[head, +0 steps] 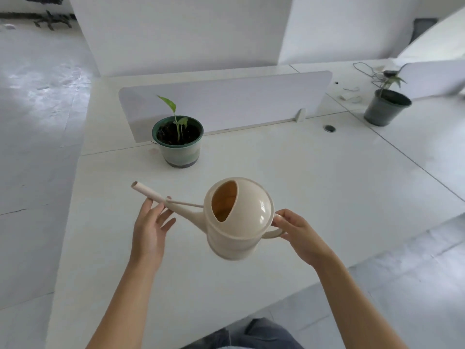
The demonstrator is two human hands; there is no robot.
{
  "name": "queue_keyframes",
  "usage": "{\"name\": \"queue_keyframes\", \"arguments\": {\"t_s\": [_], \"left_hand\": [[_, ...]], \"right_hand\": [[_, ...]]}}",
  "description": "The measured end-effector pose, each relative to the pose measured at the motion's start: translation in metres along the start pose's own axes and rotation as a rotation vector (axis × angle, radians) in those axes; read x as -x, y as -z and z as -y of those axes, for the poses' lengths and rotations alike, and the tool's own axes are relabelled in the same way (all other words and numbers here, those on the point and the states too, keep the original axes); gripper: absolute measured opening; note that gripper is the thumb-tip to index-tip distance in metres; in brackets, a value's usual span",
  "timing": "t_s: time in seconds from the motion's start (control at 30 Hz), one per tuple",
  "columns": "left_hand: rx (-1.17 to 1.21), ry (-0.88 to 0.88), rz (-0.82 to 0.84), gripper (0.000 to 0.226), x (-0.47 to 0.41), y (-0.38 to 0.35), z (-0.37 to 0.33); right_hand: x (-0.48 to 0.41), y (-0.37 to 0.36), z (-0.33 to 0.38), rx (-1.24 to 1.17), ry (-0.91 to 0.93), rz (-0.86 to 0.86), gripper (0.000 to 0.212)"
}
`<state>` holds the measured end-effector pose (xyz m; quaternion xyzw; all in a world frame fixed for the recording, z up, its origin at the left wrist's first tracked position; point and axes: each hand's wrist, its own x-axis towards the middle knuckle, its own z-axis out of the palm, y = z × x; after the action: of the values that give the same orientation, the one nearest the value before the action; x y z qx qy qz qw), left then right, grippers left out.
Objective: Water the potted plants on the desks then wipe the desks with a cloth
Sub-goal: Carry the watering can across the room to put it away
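A cream watering can (239, 220) hangs above the white desk (314, 177), its long spout pointing left. My right hand (299, 235) grips the can's handle on the right side. My left hand (151, 227) reaches up under the spout with straight fingers, its fingertips touching the spout. Beyond the can, a green and white pot (180, 147) with a small green seedling stands by the desk divider. A second, dark pot (385, 107) with a leafy plant stands on the neighbouring desk at the far right.
A low white divider panel (226, 104) runs behind the near pot. A round cable hole (330, 128) sits right of it. Loose cables (367, 71) lie near the dark pot. Grey floor lies left of the desk and at the lower right.
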<state>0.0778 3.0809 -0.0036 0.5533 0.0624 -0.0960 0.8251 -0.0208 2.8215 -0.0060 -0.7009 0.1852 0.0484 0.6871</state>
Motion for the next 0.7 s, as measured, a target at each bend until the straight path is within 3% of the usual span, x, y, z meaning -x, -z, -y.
{"name": "queue_keyframes", "arguments": {"t_s": [0.17,0.3,0.4,0.53,0.7], "left_hand": [[-0.002,-0.010,0.136,0.040,0.030,-0.026,-0.008],[-0.012,0.015,0.253,0.030,0.064,-0.051,-0.009],[-0.030,0.033,0.354,0.037,0.090,-0.065,-0.003],[-0.054,0.087,0.468,0.046,0.136,-0.078,0.018],[-0.041,0.198,0.611,0.034,0.207,-0.091,0.054]], "right_hand": [[0.066,0.015,0.013,-0.074,0.099,-0.109,0.015],[0.124,0.028,0.011,-0.120,0.149,-0.232,0.026],[0.169,0.035,-0.001,-0.143,0.159,-0.327,0.036],[0.242,0.043,-0.023,-0.175,0.152,-0.444,0.021],[0.348,0.045,-0.066,-0.221,0.104,-0.638,0.012]]}}
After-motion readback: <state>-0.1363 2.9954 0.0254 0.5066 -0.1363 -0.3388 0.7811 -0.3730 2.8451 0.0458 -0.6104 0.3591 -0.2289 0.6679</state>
